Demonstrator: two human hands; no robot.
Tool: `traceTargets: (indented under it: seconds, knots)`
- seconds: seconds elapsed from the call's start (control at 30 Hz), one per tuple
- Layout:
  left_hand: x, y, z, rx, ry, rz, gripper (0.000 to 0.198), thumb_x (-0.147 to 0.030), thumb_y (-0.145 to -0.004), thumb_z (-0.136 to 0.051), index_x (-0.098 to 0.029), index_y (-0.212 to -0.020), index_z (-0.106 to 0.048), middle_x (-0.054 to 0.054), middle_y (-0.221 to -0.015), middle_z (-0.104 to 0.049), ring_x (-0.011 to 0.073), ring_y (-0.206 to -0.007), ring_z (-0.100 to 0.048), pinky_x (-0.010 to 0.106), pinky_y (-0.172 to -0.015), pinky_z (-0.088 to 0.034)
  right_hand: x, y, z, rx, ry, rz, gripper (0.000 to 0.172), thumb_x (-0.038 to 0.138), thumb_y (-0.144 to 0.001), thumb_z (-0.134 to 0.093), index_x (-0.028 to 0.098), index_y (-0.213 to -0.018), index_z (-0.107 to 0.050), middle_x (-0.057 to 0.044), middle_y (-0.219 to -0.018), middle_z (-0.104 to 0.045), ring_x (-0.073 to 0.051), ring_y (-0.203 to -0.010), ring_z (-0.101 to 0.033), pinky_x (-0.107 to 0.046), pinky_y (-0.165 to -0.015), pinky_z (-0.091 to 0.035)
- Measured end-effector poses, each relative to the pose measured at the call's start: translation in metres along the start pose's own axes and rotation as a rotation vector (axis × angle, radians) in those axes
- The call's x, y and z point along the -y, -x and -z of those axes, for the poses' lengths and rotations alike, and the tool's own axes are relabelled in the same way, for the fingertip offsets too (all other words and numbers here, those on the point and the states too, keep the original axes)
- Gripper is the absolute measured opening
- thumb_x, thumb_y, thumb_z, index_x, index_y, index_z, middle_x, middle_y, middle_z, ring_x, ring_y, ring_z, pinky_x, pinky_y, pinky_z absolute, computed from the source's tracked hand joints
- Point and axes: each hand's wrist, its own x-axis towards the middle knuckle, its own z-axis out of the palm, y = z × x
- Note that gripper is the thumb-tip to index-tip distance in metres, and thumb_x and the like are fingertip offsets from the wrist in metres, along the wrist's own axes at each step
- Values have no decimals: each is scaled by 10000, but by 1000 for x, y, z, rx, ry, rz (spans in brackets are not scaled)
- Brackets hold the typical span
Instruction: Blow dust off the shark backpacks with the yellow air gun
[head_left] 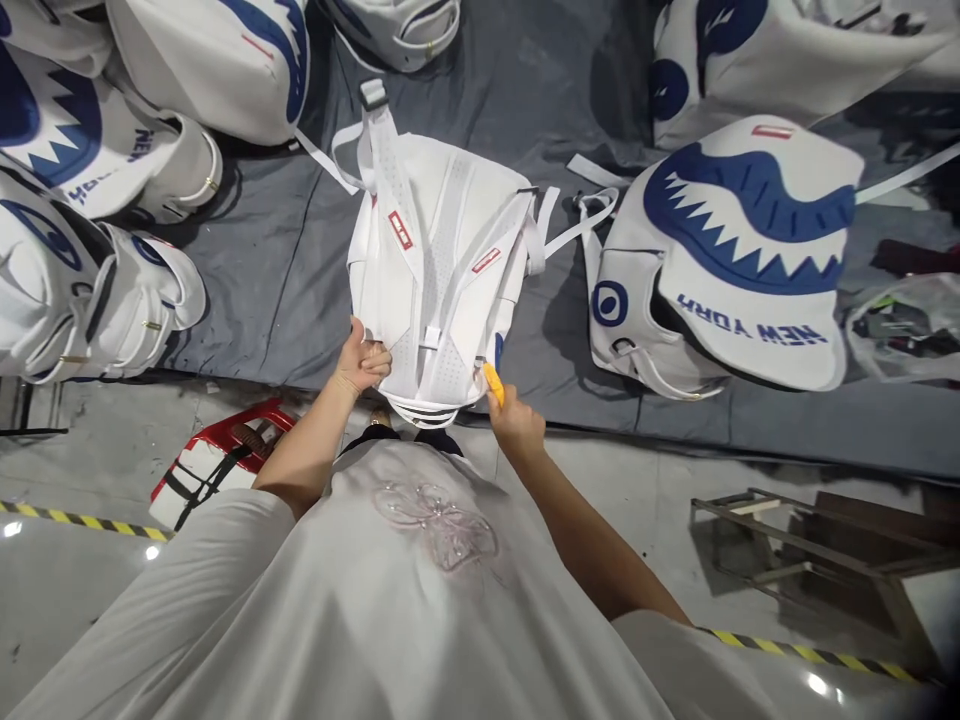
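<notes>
A white backpack lies on the grey cloth-covered table in front of me, its straps and padded back facing up. Two small red labels show on its shoulder straps. At the lower left edge of the bag, my left hand is closed with curled fingers on the fabric, thumb pointing up. My right hand is wrapped round a small yellow tool whose exact kind I cannot make out. The tool's upper end is beside the bag's lower right corner.
Another backpack with a blue toothed print lies to the right, near a clear plastic bag. More white bags crowd the left. Below the table edge stand a red-and-white object and a wooden-topped frame.
</notes>
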Motion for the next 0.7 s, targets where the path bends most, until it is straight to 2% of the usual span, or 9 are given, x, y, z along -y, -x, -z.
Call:
traceTargets:
  seconds: [0.13,0.27,0.37,0.47,0.57,0.63,0.7]
  knots:
    - [1,-1,2,8,48,-37,826,-802,-905,-254,-134,-717,-702,4,-465,-553,12,-283,-223,135,-296,-150,-15,24,13,4,-47,-21,343,392,-1055,-387,136,-1184,-577,-71,-754,-669,-171,-624,-585,-270,-540,-178]
    - [4,-3,1,-2,38,-54,780,-789,-907,-308,-144,-689,-688,-3,-455,-543,14,-285,-230,140,-295,-174,-18,36,21,49,-88,-64,345,383,-1053,-386,127,-1179,-581,-82,-769,-672,-175,-629,-577,-269,-540,-191]
    - [6,-5,-2,12,62,-77,774,-770,-924,-283,-150,-660,-664,-13,-434,-515,20,-279,-238,137,-285,-190,-25,51,23,74,-111,-90,333,355,-1050,-388,115,-1188,-574,-95,-788,-676,-168,-626,-564,-267,-543,-191]
    - [8,-4,-5,36,60,-82,787,-760,-934,-239,-140,-706,-667,3,-497,-572,16,-279,-258,132,-277,-205,-43,92,19,74,-132,-94,300,329,-1043,-387,126,-1165,-573,-72,-743,-660,-158,-585,-536,-256,-535,-190]
    - [10,-2,-7,32,25,-48,753,-767,-917,-316,-127,-710,-654,5,-503,-568,14,-283,-263,133,-275,-214,-56,138,10,87,-134,-47,247,310,-1026,-399,155,-1108,-574,-25,-650,-623,-155,-522,-512,-247,-523,-189]
    - [11,-2,-9,29,14,-38,728,-757,-920,-345,-129,-702,-641,-3,-492,-546,17,-285,-263,134,-276,-211,-51,153,3,116,-112,13,215,311,-1018,-414,178,-1076,-572,-17,-641,-627,-162,-528,-537,-248,-524,-186]
    - [11,-3,-11,31,9,-45,709,-733,-942,-330,-134,-716,-634,-6,-507,-549,19,-287,-263,136,-279,-202,-36,151,-1,160,-69,56,210,319,-1026,-406,189,-1059,-568,-35,-689,-661,-171,-583,-591,-256,-534,-190]
